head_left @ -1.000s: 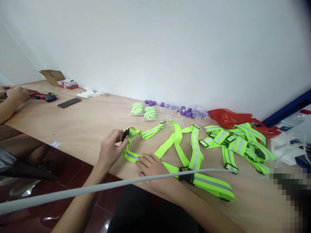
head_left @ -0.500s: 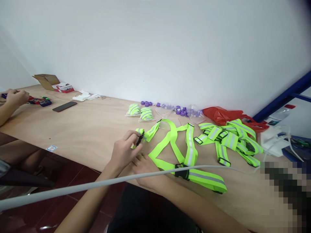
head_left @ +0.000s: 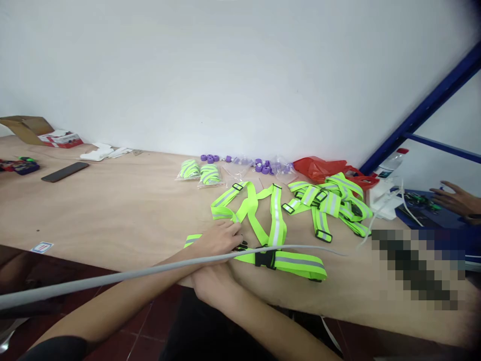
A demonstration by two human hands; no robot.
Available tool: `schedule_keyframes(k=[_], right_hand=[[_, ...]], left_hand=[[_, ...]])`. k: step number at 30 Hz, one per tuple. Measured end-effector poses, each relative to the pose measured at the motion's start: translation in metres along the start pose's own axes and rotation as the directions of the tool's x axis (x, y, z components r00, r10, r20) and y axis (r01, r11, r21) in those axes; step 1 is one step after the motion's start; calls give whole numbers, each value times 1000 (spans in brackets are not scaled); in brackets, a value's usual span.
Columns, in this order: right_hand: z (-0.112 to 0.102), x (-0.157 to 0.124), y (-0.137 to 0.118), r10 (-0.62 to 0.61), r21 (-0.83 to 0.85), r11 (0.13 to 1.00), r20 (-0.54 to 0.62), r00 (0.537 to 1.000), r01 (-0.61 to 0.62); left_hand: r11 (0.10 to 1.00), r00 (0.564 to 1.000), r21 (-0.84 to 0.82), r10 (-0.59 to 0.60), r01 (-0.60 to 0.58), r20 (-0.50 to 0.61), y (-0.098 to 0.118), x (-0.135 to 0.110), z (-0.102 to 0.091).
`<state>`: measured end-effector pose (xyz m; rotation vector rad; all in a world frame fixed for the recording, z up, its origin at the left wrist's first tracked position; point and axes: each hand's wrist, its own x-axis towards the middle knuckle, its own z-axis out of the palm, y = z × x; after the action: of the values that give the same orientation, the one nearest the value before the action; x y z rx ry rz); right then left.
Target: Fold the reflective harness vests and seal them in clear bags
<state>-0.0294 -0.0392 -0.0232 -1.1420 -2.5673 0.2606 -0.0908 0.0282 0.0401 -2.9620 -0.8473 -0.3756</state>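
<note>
A: Where does the yellow-green webbing harness with grey reflective stripes (head_left: 277,215) lie?

B: Flat on the pale wooden worktop (head_left: 131,205), its straps spread and crossing just beyond the hands. Its right end stops short of the front edge.

A: And the hands?

B: The left hand (head_left: 221,237) is on top, fingers bent down at a black plastic pronged clip (head_left: 242,245); I can't tell whether they grip it. The right hand (head_left: 209,281) is tucked beneath, at the front edge, fingers hidden, so I can't tell its state.

A: What crowds them?

B: A thick grey cable (head_left: 150,272) slants across in front of them. The harness's square black buckle (head_left: 265,257) is near on the right; farther over, a heap of matching straps (head_left: 330,203) reaches back toward a crumpled red plastic bag (head_left: 319,169).

A: Room leftward?

B: A broad stretch of wood, as far as a dark flat rectangular slab (head_left: 65,171). Two small transparent packets of rolled straps (head_left: 210,175) lie toward the white wall (head_left: 225,75).
</note>
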Motion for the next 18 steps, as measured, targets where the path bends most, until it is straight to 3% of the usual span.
schedule_keyframes(k=[3,7,13,18], right_hand=[[-6,-1,-4,58,-26,998,65,996,-57],[-19,-2,-8,13,-5,1000,112,994,-12],[-32,-3,-11,14,-1,1000,75,997,-14],[-33,-9,-17,59,-48,998,187,981,-51]], left_hand=[[996,994,-45,78,-75,80,-3,1,7],[988,981,-106,130,-116,142,-3,1,11],[978,982,-191,117,-88,150,3,5,4],[963,979,-250,137,-96,152,3,5,-1]])
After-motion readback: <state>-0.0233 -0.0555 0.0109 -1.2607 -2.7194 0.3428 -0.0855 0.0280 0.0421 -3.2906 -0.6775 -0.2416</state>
